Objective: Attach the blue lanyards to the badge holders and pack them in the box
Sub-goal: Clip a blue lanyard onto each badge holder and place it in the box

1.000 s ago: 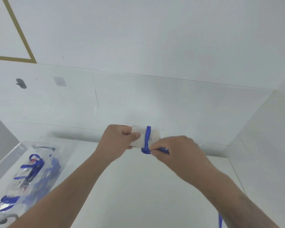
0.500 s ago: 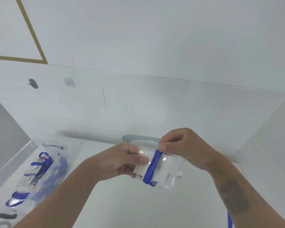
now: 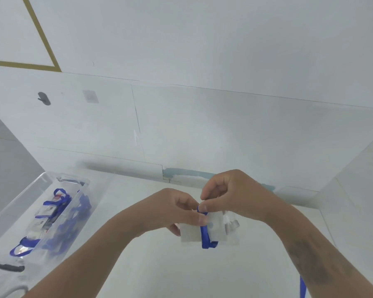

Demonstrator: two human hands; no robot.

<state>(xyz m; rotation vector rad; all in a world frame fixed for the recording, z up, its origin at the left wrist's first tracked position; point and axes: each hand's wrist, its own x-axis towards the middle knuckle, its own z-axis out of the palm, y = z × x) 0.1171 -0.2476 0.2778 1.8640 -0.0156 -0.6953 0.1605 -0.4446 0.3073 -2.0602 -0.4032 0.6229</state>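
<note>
A clear badge holder (image 3: 211, 230) with a white card inside sits just below the centre of the frame, held up above the white table (image 3: 159, 265) between the two hands. A blue lanyard (image 3: 205, 235) runs down the holder's front face from its top edge and folds back in a small loop at the bottom edge. The left hand (image 3: 177, 209) grips the holder from its left side, thumb pressed flat across the front near the top and fingers curled behind. The right hand (image 3: 230, 194) comes in from above and to the right, its thumb and forefinger pinching the lanyard right at the holder's top edge, touching the left thumb. A further strip of blue ribbon (image 3: 303, 289) shows at the lower right edge of the frame beneath the right forearm; whether it joins the pinched strap cannot be seen. At the lower left stands a clear plastic box (image 3: 41, 183) with several badge holders and blue straps (image 3: 52, 214) already lying in it, well apart from the hands. A dark cable (image 3: 7, 266) lies at the lower left corner, close to the box. Behind the table rises a white wall (image 3: 202, 50), with a yellow-brown line (image 3: 41, 35) in the upper left and a small dark hook (image 3: 44, 98) below it.
</note>
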